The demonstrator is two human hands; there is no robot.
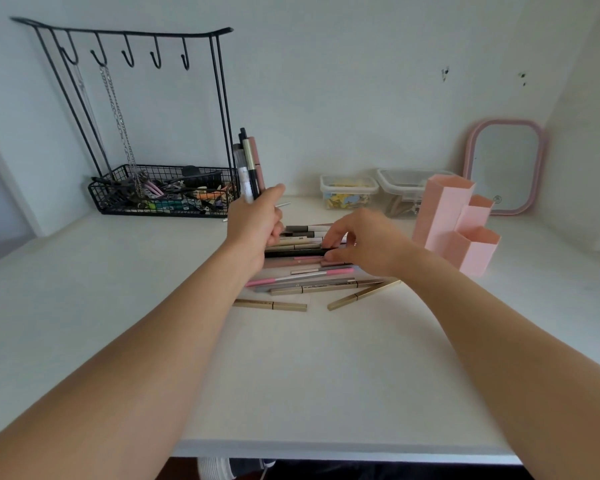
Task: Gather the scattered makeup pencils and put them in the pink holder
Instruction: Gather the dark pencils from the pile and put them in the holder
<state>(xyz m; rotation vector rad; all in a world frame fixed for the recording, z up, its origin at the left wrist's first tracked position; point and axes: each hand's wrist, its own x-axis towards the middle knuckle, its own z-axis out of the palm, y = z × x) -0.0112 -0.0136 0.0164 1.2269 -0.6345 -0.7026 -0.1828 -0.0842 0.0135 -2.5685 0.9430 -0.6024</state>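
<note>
My left hand [255, 221] is shut on a bundle of several makeup pencils [249, 164], held upright above the table. A pile of several more pencils [302, 244] lies flat on the white table [291, 368], black, pink, grey and gold ones. Fingers of my right hand [364, 242] pinch the right end of a black pencil [291, 252] in the pile. Two gold pencils [270, 304] [362, 295] lie apart at the front of the pile. The pink holder [454, 223], with three hexagonal compartments that look empty, stands just right of my right hand.
A black wire rack [160, 192] with hooks, chains and small items stands at the back left. Two clear lidded boxes [349, 191] [400, 192] sit behind the holder. A pink-framed mirror [504, 166] leans on the wall at the right. The table's front edge [326, 450] is near me.
</note>
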